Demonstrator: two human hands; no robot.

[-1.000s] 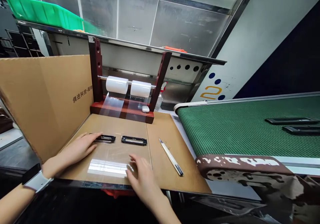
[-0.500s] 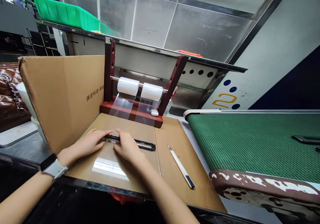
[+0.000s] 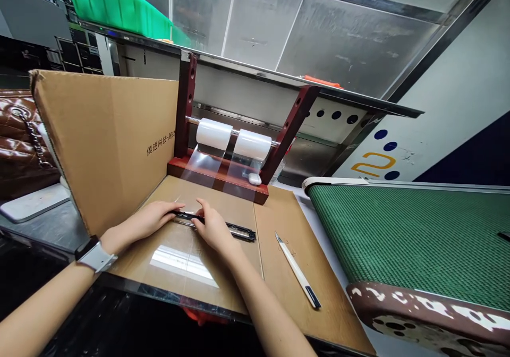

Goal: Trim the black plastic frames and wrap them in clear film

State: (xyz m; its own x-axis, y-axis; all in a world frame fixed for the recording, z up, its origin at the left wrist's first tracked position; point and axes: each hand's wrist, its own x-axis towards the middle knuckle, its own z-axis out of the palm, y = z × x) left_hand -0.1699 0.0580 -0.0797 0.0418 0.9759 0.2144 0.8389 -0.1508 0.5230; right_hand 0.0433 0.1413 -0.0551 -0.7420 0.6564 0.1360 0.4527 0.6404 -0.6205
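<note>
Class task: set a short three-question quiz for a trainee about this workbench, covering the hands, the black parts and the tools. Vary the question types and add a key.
1. True or false: both hands touch the black parts.
2. Which lies right of the parts? A. white utility knife B. scissors C. pliers
3. How many white film rolls hang on the red stand?

Key
1. True: left hand and right hand rest on them.
2. A
3. Two

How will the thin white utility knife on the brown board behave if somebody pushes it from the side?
The thin white utility knife lies flat on the brown board, so it would probably slide, not roll. It looks slim and plastic, so likely light. Its bare blade tip points away from the person, toward the dispenser, so pushing there seems risky.
</note>
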